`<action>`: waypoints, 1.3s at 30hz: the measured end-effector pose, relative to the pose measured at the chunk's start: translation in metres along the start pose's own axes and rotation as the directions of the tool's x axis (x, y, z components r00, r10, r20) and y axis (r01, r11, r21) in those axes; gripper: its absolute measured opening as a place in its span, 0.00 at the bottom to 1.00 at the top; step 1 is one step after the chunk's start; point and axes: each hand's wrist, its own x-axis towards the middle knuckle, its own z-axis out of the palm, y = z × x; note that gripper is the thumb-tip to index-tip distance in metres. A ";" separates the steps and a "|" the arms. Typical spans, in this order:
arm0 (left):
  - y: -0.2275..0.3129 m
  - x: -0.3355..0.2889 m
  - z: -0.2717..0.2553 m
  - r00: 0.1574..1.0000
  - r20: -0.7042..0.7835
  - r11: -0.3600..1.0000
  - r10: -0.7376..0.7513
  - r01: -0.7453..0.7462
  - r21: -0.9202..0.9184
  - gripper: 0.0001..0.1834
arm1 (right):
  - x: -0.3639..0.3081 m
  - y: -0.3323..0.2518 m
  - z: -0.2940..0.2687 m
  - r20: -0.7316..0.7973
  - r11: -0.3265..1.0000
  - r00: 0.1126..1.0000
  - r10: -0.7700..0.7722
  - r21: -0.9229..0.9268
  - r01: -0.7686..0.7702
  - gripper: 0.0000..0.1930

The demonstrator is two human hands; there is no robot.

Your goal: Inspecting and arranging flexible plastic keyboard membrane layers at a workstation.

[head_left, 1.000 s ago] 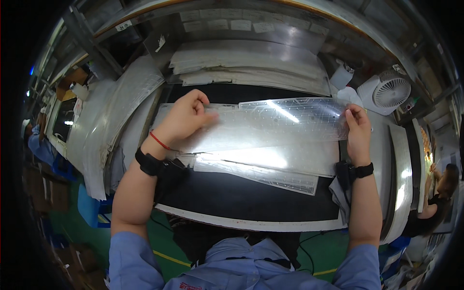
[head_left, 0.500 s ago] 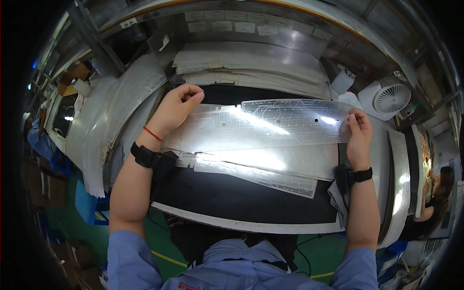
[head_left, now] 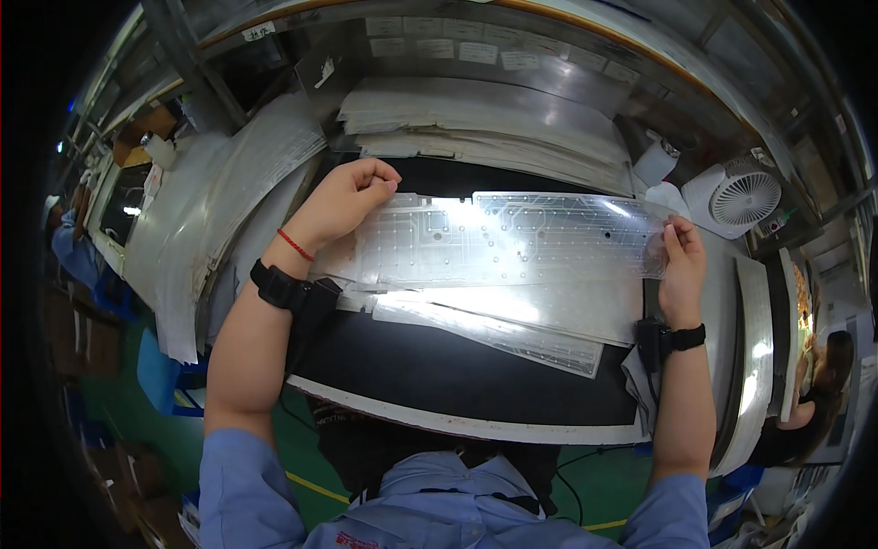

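A clear flexible circuit sheet (head_left: 512, 240), printed with fine silvery traces and dots, is stretched between my two hands above the table. My left hand (head_left: 352, 203) pinches its left end, thumb against curled fingers. The right end is gripped between the thumb and fingers of my right hand (head_left: 682, 261). Beneath it, another printed sheet (head_left: 512, 340) and plainer translucent sheets (head_left: 608, 311) lie overlapping at a slant on the black work mat (head_left: 439, 371). The held sheet covers part of them.
Stacks of translucent sheets stand at the back (head_left: 485, 114), left (head_left: 215, 201) and right (head_left: 754, 357). A white fan (head_left: 743, 199) and a white bottle (head_left: 655, 163) sit at the back right. A grey cloth (head_left: 640, 380) hangs by the right edge. A person (head_left: 814, 393) is at far right.
The held sheet has tilted slightly, so the bright glare has shifted and more of its traces show. My left hand sits slightly further right in view; both hands keep their hold.
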 end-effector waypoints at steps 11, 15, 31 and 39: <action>-0.010 0.000 -0.028 0.967 -0.110 0.895 0.229 -0.254 -0.366 0.08 | 0.002 -0.003 -0.006 0.008 0.965 0.987 -0.162 0.209 0.156 0.07; -0.012 0.001 -0.038 0.913 -0.213 0.786 0.349 -0.409 -0.464 0.09 | -0.002 -0.011 -0.007 0.145 0.909 0.910 -0.390 0.220 0.354 0.09; -0.006 0.003 -0.022 0.990 -0.040 0.974 -0.135 0.125 -0.187 0.12 | -0.004 -0.012 0.002 0.004 0.997 0.997 -0.073 0.010 0.073 0.16; -0.015 0.006 -0.038 0.998 -0.053 0.901 -0.023 -0.002 -0.435 0.12 | -0.003 -0.010 0.000 -0.012 0.999 0.999 -0.050 0.021 0.050 0.14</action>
